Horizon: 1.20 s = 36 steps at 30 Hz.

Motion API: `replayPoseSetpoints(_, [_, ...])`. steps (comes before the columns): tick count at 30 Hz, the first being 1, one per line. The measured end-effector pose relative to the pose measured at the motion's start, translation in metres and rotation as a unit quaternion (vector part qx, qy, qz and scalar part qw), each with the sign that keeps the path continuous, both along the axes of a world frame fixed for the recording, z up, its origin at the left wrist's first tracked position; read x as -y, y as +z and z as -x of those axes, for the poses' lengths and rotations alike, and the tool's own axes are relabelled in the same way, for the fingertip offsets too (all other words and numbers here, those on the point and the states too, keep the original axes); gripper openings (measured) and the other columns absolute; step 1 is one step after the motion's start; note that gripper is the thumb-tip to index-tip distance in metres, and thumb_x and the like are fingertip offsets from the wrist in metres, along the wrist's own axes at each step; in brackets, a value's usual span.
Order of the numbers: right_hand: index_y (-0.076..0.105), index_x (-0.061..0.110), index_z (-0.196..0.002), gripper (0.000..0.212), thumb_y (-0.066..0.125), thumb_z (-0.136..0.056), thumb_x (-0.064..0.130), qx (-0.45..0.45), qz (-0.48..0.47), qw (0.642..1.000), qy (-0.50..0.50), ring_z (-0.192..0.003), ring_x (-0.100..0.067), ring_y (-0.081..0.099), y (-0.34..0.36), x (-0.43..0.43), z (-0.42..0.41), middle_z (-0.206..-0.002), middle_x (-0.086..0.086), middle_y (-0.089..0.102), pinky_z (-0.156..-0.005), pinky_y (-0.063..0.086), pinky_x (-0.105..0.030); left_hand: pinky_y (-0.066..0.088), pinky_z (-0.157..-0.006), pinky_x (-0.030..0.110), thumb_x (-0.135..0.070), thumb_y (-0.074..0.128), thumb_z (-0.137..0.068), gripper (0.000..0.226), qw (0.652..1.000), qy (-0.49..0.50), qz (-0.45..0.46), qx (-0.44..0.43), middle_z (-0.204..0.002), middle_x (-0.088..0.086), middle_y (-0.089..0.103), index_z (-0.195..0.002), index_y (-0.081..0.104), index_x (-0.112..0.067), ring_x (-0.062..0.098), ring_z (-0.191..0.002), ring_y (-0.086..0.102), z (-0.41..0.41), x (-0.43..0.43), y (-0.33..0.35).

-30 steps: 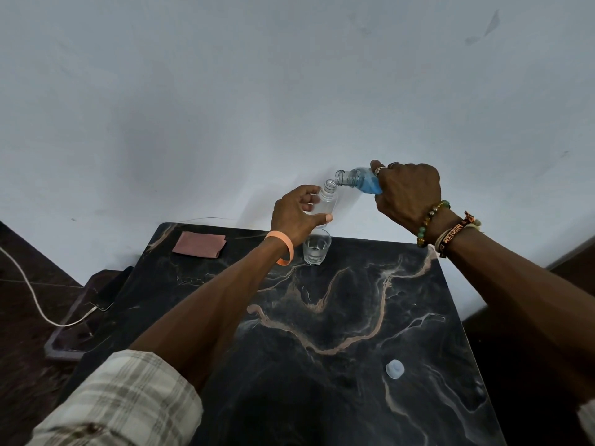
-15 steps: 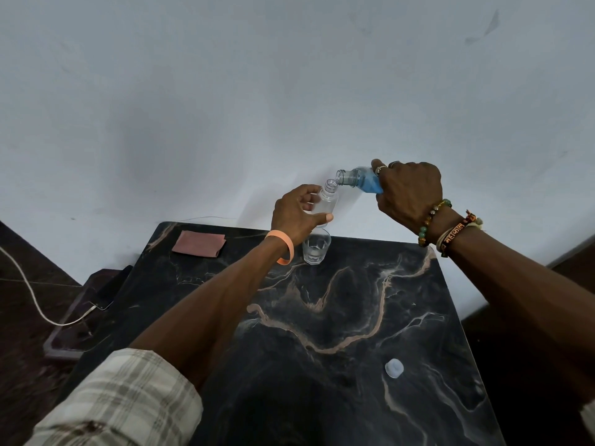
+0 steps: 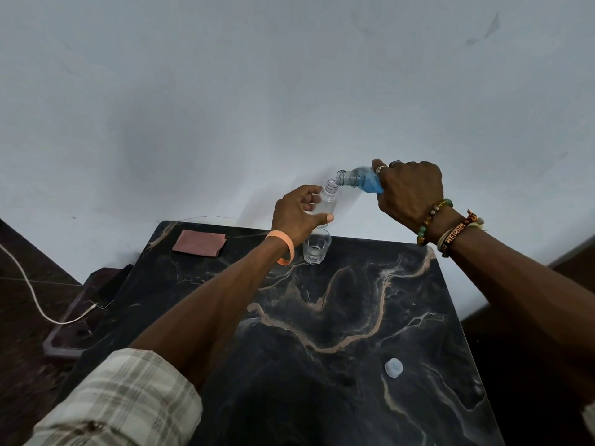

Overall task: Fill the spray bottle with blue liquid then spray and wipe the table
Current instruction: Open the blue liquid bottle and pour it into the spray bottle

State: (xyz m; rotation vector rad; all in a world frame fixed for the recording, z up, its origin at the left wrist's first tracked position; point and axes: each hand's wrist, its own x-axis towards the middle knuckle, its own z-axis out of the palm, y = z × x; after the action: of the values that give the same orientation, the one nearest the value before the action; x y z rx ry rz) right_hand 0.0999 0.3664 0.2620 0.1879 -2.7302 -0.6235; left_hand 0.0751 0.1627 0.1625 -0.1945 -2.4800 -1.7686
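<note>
Glossy dark marble table (image 3: 354, 317), clear plastic spray bottle (image 3: 328, 204), matt pink cloth (image 3: 199, 242)

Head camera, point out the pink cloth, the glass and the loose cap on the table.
pink cloth (image 3: 199, 243): head view, middle of its top face.
glass (image 3: 316, 247): head view, front of its wall.
loose cap (image 3: 393, 367): head view, centre of its top.

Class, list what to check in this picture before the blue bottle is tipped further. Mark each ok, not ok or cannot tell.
1. Open neck on spray bottle, near upright in left hand: ok.
2. Mouth of blue bottle over that neck, in right hand grip: ok.
3. Blue inside spray bottle: not ok, looks clear.
4. Stream flowing: cannot tell.
5. The glass below on table: ok.
6. The cloth ready on table: ok.
</note>
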Motion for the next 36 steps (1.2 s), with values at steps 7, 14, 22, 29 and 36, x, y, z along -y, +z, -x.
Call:
replayPoseSetpoints(7, [0.049,0.013,-0.138,0.049,0.051,-0.090,0.027,-0.002,-0.001,1.000,0.002,-0.079,-0.030,0.065,0.000,0.001,-0.002,-0.094,-0.007,0.067,-0.063,0.032,-0.028,0.047,-0.067,0.012,-0.023,0.090,-0.064,0.055,1.000,-0.001,0.003,-0.001,-0.098,-0.013,0.066,-0.111,0.063,-0.034,-0.001,-0.088,0.063,-0.001,0.001,0.001])
replayPoseSetpoints(14, [0.048,0.013,-0.139,0.050,0.051,-0.091,0.027,-0.004,-0.003,1.000,0.003,-0.081,-0.030,0.065,0.002,0.002,-0.003,-0.096,-0.007,0.067,-0.064,0.032,-0.029,0.047,-0.065,0.011,-0.023,0.090,-0.064,0.056,1.000,-0.003,0.004,-0.003,-0.099,-0.013,0.067,-0.112,0.063,-0.033,-0.001,-0.087,0.063,-0.003,0.002,0.001])
replayPoseSetpoints(22, [0.047,0.013,-0.139,0.050,0.051,-0.091,0.028,-0.005,-0.008,1.000,0.001,-0.083,-0.030,0.065,0.003,0.003,-0.008,-0.097,-0.007,0.067,-0.064,0.031,-0.029,0.049,-0.068,0.014,-0.024,0.090,-0.063,0.056,1.000,-0.002,0.003,-0.007,-0.098,-0.013,0.067,-0.111,0.063,-0.033,-0.001,-0.088,0.063,-0.006,0.004,0.002])
replayPoseSetpoints(29, [0.047,0.013,-0.138,0.049,0.051,-0.092,0.029,-0.005,-0.011,1.000,-0.004,-0.080,-0.028,0.064,0.005,0.005,-0.010,-0.095,-0.006,0.067,-0.062,0.032,-0.029,0.049,-0.069,0.015,-0.024,0.090,-0.064,0.057,1.000,-0.003,0.004,-0.007,-0.100,-0.013,0.066,-0.114,0.063,-0.031,0.000,-0.087,0.063,-0.008,0.004,0.004])
replayPoseSetpoints(36, [0.048,0.013,-0.137,0.049,0.052,-0.091,0.028,-0.006,-0.013,1.000,-0.004,-0.079,-0.028,0.064,0.006,0.006,-0.014,-0.094,-0.006,0.067,-0.062,0.031,-0.029,0.051,-0.071,0.016,-0.024,0.090,-0.063,0.057,1.000,-0.004,0.003,-0.007,-0.100,-0.012,0.067,-0.114,0.064,-0.030,0.004,-0.089,0.065,-0.012,0.004,0.005])
